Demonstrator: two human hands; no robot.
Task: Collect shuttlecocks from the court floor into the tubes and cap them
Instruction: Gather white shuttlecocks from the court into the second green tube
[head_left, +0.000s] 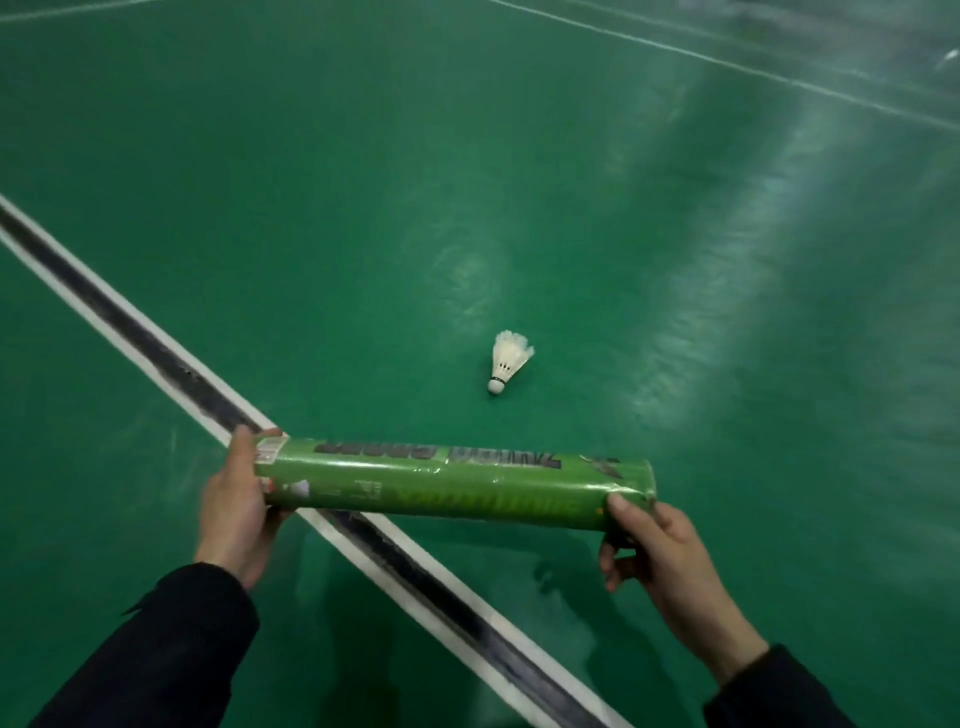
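Note:
I hold a long green shuttlecock tube (452, 486) level above the court floor, its length running left to right. My left hand (236, 506) cups the tube's left end, fingers wrapped round it. My right hand (657, 553) grips the right end with the thumb on top and the fingers curled below. One white feathered shuttlecock (506, 361) lies on the green floor beyond the tube, cork end toward me. Whether either tube end carries a cap is hidden by my hands.
A white court line with a dark worn stripe (171, 364) runs diagonally from the left edge to the bottom right, passing under the tube. Thin white lines (727, 62) cross the far right floor. Green floor (363, 208) surrounds the shuttlecock.

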